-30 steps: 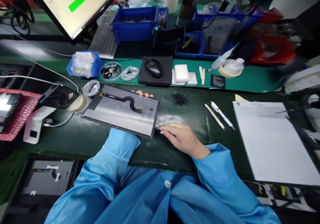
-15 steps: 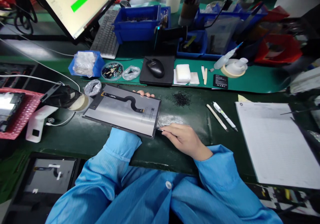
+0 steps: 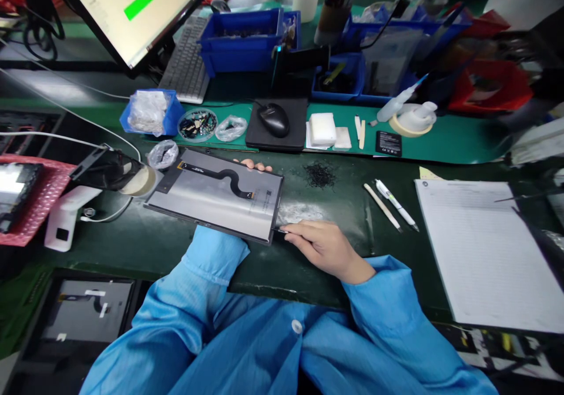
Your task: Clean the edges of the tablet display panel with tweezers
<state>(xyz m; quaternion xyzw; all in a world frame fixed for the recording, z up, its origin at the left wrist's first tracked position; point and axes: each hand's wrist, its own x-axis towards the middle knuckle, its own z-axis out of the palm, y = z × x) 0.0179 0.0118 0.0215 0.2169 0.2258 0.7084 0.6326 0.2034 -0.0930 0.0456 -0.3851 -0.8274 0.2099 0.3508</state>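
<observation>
A grey tablet display panel with a black ribbon cable across its back is held tilted above the bench. My left hand supports it from beneath; only its fingertips show past the far edge, the rest being hidden under the panel. My right hand is closed in a pinch on a thin metal tool, probably tweezers, whose tip meets the panel's right edge near the lower corner. A small heap of black scraps lies on the bench beyond my right hand.
A wooden stick and a white pen lie to the right, beside a lined paper pad. Behind are a black mouse, a white sponge block and a blue bin. Another panel rests at lower left.
Almost nothing differs. The tool's tip and my right fingers have shifted very slightly at the panel's edge; the panel stays in place.
</observation>
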